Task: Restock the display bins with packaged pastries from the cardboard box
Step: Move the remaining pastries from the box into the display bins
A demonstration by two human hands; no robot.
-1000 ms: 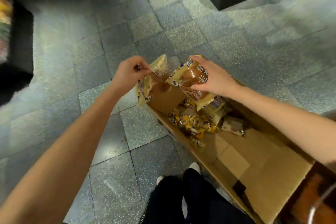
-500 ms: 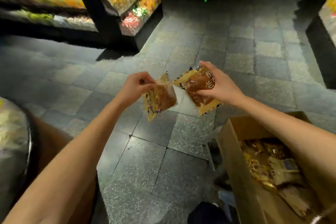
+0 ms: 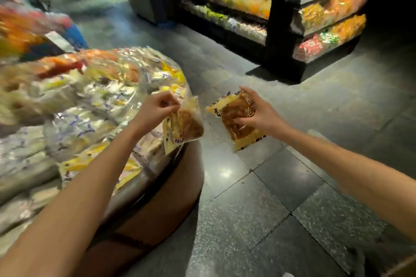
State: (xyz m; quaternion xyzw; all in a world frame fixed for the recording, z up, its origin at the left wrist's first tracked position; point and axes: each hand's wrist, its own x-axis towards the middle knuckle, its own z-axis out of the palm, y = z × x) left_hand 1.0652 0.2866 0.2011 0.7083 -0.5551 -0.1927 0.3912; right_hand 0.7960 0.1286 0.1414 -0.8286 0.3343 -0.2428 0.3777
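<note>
The left hand [image 3: 155,110] pinches one pastry [image 3: 183,127] by its top edge over the bin [image 3: 180,164] (blurred, heaped with packets); the right hand [image 3: 256,112] grips another pack [image 3: 236,119] beside it.

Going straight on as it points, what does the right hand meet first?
Likely the right hand, holding its pastry packet, meets the second packet, pinched by the left hand, first; depth unclear.

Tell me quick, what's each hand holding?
Left hand: pinches a clear-and-yellow plastic packet of brown pastry.
Right hand: grips a second yellow plastic pastry packet.
</note>
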